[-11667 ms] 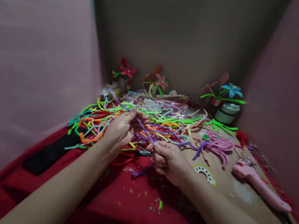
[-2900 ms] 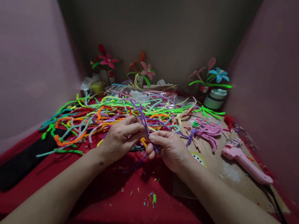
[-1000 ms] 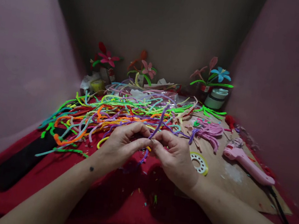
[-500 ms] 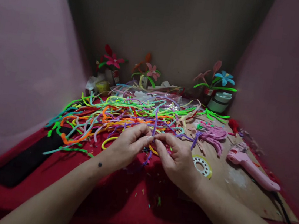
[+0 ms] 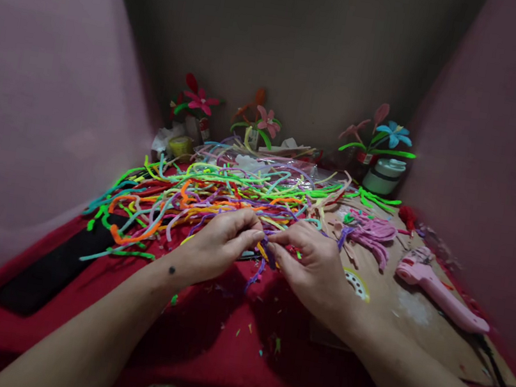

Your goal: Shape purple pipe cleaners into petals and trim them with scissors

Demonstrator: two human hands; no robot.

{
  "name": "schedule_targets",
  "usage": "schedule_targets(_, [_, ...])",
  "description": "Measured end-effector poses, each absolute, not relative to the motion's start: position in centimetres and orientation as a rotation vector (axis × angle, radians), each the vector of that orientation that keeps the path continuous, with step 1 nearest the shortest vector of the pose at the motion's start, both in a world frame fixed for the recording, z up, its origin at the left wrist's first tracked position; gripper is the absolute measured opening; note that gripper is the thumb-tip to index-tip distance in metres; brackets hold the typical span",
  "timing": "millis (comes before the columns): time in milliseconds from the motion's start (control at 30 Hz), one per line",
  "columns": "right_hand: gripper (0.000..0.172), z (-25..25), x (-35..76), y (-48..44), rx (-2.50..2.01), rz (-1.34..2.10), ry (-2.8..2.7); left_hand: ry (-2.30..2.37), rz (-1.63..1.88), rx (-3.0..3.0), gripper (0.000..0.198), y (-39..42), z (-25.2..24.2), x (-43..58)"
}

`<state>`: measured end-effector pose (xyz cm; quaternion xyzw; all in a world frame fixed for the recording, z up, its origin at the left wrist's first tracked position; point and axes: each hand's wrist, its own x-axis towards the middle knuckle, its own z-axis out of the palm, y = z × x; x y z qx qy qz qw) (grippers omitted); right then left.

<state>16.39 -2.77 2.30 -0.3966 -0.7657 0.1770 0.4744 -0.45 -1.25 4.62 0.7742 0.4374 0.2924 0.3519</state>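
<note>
Between my fingertips, over the front of the table, is a purple pipe cleaner (image 5: 270,255). My left hand (image 5: 226,244) pinches it from the left, thumb against forefinger. My right hand (image 5: 308,262) pinches it from the other side, and the two sets of fingertips nearly touch. A short dark purple part points down between the hands; the fingers cover the rest. Just behind them spreads a tangled heap of coloured pipe cleaners (image 5: 219,191). Another purple strand (image 5: 255,274) with small pink bits lies below the fingertips.
To the right, a pink glue gun (image 5: 442,292) and a bundle of pink pipe cleaners (image 5: 373,233) lie on a brown board (image 5: 393,330). A white-and-yellow ring (image 5: 356,286) sits by my right wrist. At left is a black flat case (image 5: 42,277). Pipe-cleaner flowers (image 5: 394,135) stand behind.
The purple pipe cleaner stood upright above my fingertips; now it is bent down between my hands. My right hand has rolled slightly. The view has shifted a little.
</note>
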Motion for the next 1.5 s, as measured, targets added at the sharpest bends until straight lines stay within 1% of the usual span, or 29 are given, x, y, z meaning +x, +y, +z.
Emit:
schedule_targets(67, [0.013, 2.5, 16.4, -2.8, -1.044, 0.834, -1.740, 1.161, 0.776, 1.974, 0.018, -1.3, 4.6, -0.3])
schedule_targets(133, [0.014, 2.6, 16.4, -2.6, -1.077, 1.127, -1.611, 1.191, 0.812, 1.974, 0.018, -1.3, 4.6, -0.2])
schedule_targets(333, [0.013, 1.8, 16.3, -2.1, -1.009, 1.561, -1.257, 1.210, 0.883, 1.952, 0.018, -1.5, 4.0, 0.4])
schedule_targets(400, [0.014, 1.6, 16.2, -2.0, -0.992, 1.656, -1.192, 1.206, 0.927, 1.944, 0.016, -1.5, 3.8, 0.5])
schedule_targets(467, [0.014, 1.6, 16.2, -2.1, -1.031, 1.629, -1.208, 1.208, 0.962, 2.029, 0.016, -1.5, 3.8, 0.4])
schedule_targets(567, [0.012, 1.7, 16.1, -2.3, -1.097, 1.452, -1.306, 1.229, 1.028, 2.249, 0.016, -1.4, 4.1, 0.2])
schedule_targets(633, [0.012, 1.8, 15.9, -2.4, -1.124, 1.381, -1.354, 1.244, 1.011, 2.280, 0.014, -1.5, 4.4, 0.0])
schedule_targets(833, [0.015, 2.0, 15.6, -2.7, -1.125, 1.316, -1.396, 1.223, 0.870, 1.886, 0.016, -1.8, 4.4, 0.3])
schedule_targets(933, [0.016, 2.0, 15.6, -2.7, -1.087, 1.342, -1.406, 1.175, 0.866, 1.878, 0.015, -1.7, 4.0, 0.5])
schedule_targets(1133, [0.014, 1.7, 15.7, -2.5, -0.997, 1.514, -1.257, 1.170, 0.901, 2.155, 0.014, -1.5, 3.6, 0.2])
schedule_targets(1300, [0.018, 1.1, 15.4, -2.4, -0.976, 1.644, -1.163, 1.195, 0.985, 2.073, 0.013, -1.2, 2.7, 0.2])
schedule_targets(1500, [0.018, 1.1, 15.5, -2.6, -1.022, 1.654, -1.209, 1.195, 1.037, 1.954, 0.012, -1.4, 2.6, 0.6])
